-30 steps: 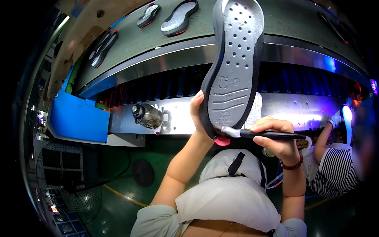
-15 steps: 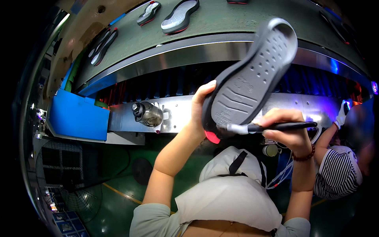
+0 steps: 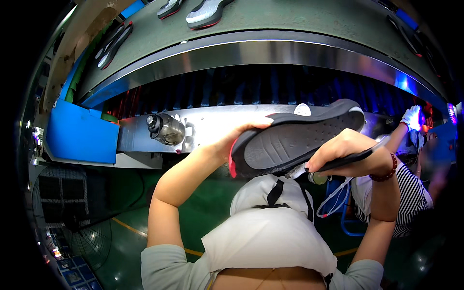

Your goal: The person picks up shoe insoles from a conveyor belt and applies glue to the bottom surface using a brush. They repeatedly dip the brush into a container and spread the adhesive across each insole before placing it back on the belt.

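Green factory floor spreads below me, half hidden by my pale apron point(image 3: 270, 237). Just above it my left hand point(image 3: 237, 140) wraps the heel of a dark shoe sole point(image 3: 295, 140), thumb on top, the other fingers hidden behind. My right hand point(image 3: 345, 154) pinches a black brush point(image 3: 338, 162), whose tip touches the sole's lower edge; its bristles are hard to make out. Beyond, a metal bottle point(image 3: 166, 129) lies on the steel conveyor rail point(image 3: 251, 53). Farther soles point(image 3: 205, 12) are cut off at the top.

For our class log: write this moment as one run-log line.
left hand: holds shoe sole flat | right hand: brush at sole edge | belt: more soles
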Demonstrator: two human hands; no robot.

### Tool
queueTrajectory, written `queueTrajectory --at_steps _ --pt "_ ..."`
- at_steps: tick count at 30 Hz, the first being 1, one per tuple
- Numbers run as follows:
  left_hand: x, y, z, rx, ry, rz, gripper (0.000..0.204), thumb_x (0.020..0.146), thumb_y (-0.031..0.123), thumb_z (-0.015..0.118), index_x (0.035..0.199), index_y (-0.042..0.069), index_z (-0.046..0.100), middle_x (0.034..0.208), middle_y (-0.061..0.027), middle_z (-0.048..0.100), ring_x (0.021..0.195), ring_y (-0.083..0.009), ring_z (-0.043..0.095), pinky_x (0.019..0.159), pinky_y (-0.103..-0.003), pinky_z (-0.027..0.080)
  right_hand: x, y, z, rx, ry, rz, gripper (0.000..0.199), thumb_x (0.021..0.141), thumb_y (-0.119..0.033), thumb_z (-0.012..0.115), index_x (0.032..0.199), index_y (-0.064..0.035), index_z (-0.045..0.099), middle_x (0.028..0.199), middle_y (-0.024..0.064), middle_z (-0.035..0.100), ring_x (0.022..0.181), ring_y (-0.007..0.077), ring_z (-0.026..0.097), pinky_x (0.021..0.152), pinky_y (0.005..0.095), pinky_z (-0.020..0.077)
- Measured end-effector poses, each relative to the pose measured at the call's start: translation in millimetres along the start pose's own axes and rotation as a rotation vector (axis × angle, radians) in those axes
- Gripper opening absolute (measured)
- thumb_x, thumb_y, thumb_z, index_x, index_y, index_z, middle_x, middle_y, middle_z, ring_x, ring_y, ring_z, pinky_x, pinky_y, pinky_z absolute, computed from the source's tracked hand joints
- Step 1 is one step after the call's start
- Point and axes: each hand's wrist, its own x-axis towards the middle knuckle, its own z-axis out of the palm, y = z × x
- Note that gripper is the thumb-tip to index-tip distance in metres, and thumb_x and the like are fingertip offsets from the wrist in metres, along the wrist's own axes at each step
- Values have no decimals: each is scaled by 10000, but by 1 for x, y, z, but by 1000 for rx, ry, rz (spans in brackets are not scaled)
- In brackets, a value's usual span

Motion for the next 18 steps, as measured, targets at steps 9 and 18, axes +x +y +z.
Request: queueTrajectory --at_steps 9,18 --pt "-10 -9 -24 -44 158 81 414 751 252 611 1070 1 531 978 -137 596 857 -197 592 789 -310 480 -6 -5 -12 -86 -53 78 169 693 -37 666 855 -12 625 853 117 646 804 262 621 719 306 490" --pt "-23 -6 -52 -90 290 67 351 697 219 646 997 47 589 941 -107 611 821 -192 588 749 -311 479 -18 -4 -5 -2 54 61 182 677 -11 676 850 -4 618 860 124 647 791 252 634 694 299 504"
